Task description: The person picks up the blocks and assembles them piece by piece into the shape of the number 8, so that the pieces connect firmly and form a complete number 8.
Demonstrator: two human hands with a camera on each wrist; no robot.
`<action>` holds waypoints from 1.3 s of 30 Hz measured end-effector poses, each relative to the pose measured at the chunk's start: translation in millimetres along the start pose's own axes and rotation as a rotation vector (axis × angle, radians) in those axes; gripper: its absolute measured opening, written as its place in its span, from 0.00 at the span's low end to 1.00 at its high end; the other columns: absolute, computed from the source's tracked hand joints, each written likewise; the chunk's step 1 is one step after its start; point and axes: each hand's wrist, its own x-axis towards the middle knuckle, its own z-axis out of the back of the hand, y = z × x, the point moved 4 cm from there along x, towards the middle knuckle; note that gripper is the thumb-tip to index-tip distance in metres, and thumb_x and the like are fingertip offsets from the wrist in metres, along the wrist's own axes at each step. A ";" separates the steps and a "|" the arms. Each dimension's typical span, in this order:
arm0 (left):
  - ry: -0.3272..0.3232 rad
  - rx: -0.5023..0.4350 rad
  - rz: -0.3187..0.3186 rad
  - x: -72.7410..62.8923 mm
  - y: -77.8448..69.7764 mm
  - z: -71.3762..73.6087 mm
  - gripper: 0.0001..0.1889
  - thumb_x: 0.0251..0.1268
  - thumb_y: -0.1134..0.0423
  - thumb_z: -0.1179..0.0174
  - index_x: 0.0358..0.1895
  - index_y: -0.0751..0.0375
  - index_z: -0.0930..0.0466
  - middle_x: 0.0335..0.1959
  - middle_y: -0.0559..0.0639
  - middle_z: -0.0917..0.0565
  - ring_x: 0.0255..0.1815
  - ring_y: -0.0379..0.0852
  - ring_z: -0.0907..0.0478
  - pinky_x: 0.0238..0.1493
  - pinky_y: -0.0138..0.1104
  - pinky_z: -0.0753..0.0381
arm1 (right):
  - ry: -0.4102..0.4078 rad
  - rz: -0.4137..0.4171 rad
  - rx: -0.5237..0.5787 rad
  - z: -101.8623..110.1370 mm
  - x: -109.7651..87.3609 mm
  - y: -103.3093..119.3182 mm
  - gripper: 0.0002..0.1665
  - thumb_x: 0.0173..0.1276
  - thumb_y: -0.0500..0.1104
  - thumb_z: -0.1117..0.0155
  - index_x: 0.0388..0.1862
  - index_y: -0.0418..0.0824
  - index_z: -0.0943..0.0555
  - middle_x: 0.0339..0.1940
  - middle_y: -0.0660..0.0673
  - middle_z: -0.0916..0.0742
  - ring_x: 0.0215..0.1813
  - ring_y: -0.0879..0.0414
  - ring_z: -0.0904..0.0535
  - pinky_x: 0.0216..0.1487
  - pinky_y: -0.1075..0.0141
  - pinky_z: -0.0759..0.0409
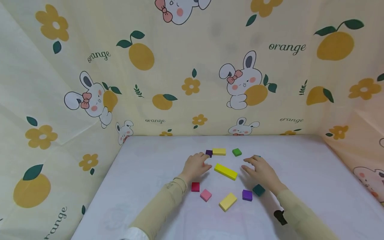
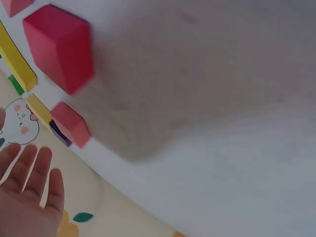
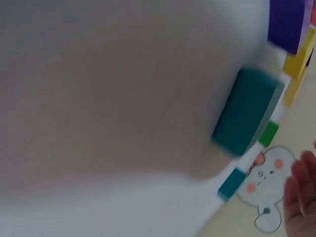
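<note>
My left hand point(image 1: 195, 167), fingers spread, hovers over a coral-red block point(image 2: 70, 123), which it mostly hides in the head view. In front of its fingertips lies a long bright yellow block point(image 1: 226, 171), set at a slant between my hands. On the other side, my right hand point(image 1: 261, 171) reaches forward with parted fingers and holds nothing. A dark teal block point(image 1: 259, 190) sits below its palm side, and a second teal block point(image 3: 231, 184) is mostly covered by that hand in the head view. Beyond the left fingertips are a dark purple block point(image 1: 209, 153) and a pale yellow block point(image 1: 219, 152).
Nearer me on the white table point(image 1: 135, 200) are a red block point(image 1: 195, 187), a pink block point(image 1: 205, 195), a pale yellow block point(image 1: 228, 202) and a purple block point(image 1: 247, 195). A green block point(image 1: 237, 152) lies farther back. A printed curtain point(image 1: 180, 43) stands behind the table.
</note>
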 end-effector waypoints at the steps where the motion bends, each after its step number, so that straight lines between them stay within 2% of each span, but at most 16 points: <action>1: 0.014 -0.005 -0.009 2.1 -2.7 -2.9 0.21 0.62 0.48 0.43 0.56 0.51 0.24 0.51 0.47 0.18 0.51 0.45 0.21 0.49 0.40 0.23 | 0.031 -0.011 0.010 -4.0 1.3 1.5 0.25 0.65 0.54 0.41 0.54 0.39 0.22 0.48 0.39 0.19 0.47 0.46 0.23 0.47 0.50 0.22; 5: 0.084 -0.003 -0.027 9.1 -13.6 -10.2 0.20 0.62 0.49 0.42 0.56 0.49 0.24 0.51 0.45 0.19 0.52 0.44 0.22 0.51 0.40 0.24 | 0.127 -0.047 0.049 -18.1 6.3 4.8 0.22 0.63 0.54 0.38 0.49 0.41 0.20 0.41 0.44 0.18 0.39 0.53 0.24 0.40 0.57 0.22; 12: 0.155 0.088 -0.046 17.3 -23.5 -18.8 0.19 0.61 0.52 0.42 0.56 0.46 0.23 0.48 0.44 0.19 0.47 0.42 0.22 0.45 0.37 0.23 | 0.192 -0.116 0.054 -33.9 9.4 10.0 0.20 0.55 0.54 0.31 0.43 0.44 0.18 0.37 0.48 0.19 0.36 0.56 0.27 0.39 0.60 0.23; 16: 0.166 0.109 -0.049 20.1 -24.7 -24.9 0.16 0.62 0.53 0.42 0.54 0.44 0.22 0.47 0.44 0.18 0.46 0.42 0.22 0.43 0.36 0.24 | 0.190 -0.104 0.037 -38.2 10.0 13.8 0.18 0.53 0.53 0.29 0.39 0.44 0.17 0.37 0.47 0.19 0.37 0.56 0.26 0.41 0.59 0.22; 21: 0.171 0.095 -0.037 23.0 -27.0 -27.2 0.15 0.63 0.55 0.43 0.52 0.46 0.20 0.47 0.43 0.17 0.45 0.42 0.23 0.46 0.37 0.24 | 0.178 -0.092 0.035 -38.3 9.3 19.3 0.16 0.53 0.49 0.29 0.37 0.41 0.17 0.35 0.47 0.19 0.36 0.56 0.26 0.41 0.59 0.22; 26: 0.186 0.090 -0.030 25.9 -29.2 -30.0 0.15 0.64 0.54 0.43 0.53 0.46 0.21 0.48 0.42 0.17 0.47 0.42 0.23 0.47 0.37 0.25 | 0.172 -0.123 0.049 -36.8 7.4 23.3 0.16 0.54 0.47 0.30 0.37 0.37 0.17 0.34 0.46 0.19 0.34 0.57 0.26 0.41 0.59 0.22; 32: 0.210 0.173 -0.090 29.4 -28.5 -35.6 0.17 0.64 0.49 0.44 0.55 0.42 0.22 0.49 0.40 0.19 0.47 0.41 0.26 0.48 0.35 0.27 | 0.176 -0.171 0.056 -36.9 4.5 22.7 0.15 0.54 0.45 0.29 0.36 0.36 0.17 0.32 0.47 0.19 0.32 0.57 0.27 0.40 0.60 0.22; 36: 0.201 0.248 -0.138 31.9 -25.1 -35.4 0.17 0.63 0.45 0.45 0.54 0.39 0.22 0.49 0.37 0.19 0.48 0.40 0.28 0.50 0.35 0.29 | 0.168 -0.145 0.029 -36.3 7.5 25.8 0.14 0.53 0.45 0.29 0.35 0.36 0.16 0.30 0.47 0.19 0.31 0.57 0.27 0.39 0.60 0.22; 39: 0.190 0.267 -0.160 33.3 -23.2 -31.7 0.17 0.61 0.43 0.45 0.52 0.38 0.21 0.49 0.36 0.19 0.49 0.40 0.29 0.49 0.34 0.30 | 0.162 -0.113 -0.005 -35.4 11.3 29.0 0.14 0.53 0.45 0.28 0.34 0.37 0.16 0.28 0.48 0.19 0.30 0.58 0.27 0.37 0.61 0.22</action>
